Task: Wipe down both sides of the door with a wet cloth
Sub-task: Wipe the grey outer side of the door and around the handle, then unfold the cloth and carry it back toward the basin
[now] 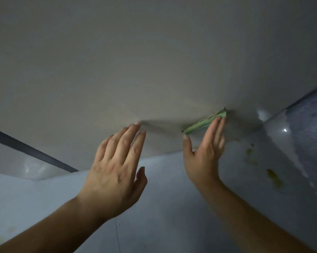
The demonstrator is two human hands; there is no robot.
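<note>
Straight fingers of the right hand [203, 152] press the folded green cloth [203, 123] against the smooth grey-beige door panel [154, 61], near its lower edge; the left hand [113, 170] lies open, fingertips on the panel. Nothing curls round the cloth, so a hard stroke may shed it

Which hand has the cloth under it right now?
The right hand: its straight fingers press the green cloth against the door. The left hand only touches the door with bare fingertips, no cloth.
</note>
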